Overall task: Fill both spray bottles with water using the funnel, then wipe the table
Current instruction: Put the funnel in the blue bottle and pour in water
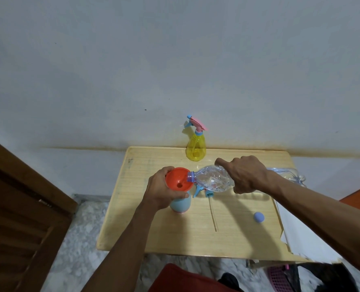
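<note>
At table centre: pour under way, clear water bottle (pixel 213 179) tipped near flat, neck over orange funnel (pixel 178 179) rim.
Right hand (pixel 245 174): fingers curled round crumpled bottle body, at 3 o'clock of funnel.
Left hand (pixel 164 189): wrapped round funnel stem and top of blue spray bottle (pixel 181 204), thumb across front.
Blue spray bottle: upright on wooden table (pixel 196 239), under funnel, at 9 o'clock of centre; fill level not visible.
Blue spray head (pixel 202 190): off, lying just behind bottle, under pour line.
Yellow spray bottle (pixel 196 148): at 12 o'clock by wall, head on; contents hard to tell.
Blue cap (pixel 258 217): loose at 4 o'clock.
Risk, overshoot: neck sits at funnel edge, not centre; squeeze on soft wall likely surges water past rim.
Risk, backup: narrow funnel hole, fast pour likely floods cone.
Risk, tip: funnel top-heavy; slack left grip likely topples bottle.
Risk, overfill: opaque body hides level.
Risk, cap: likely rolls off if nudged.
</note>
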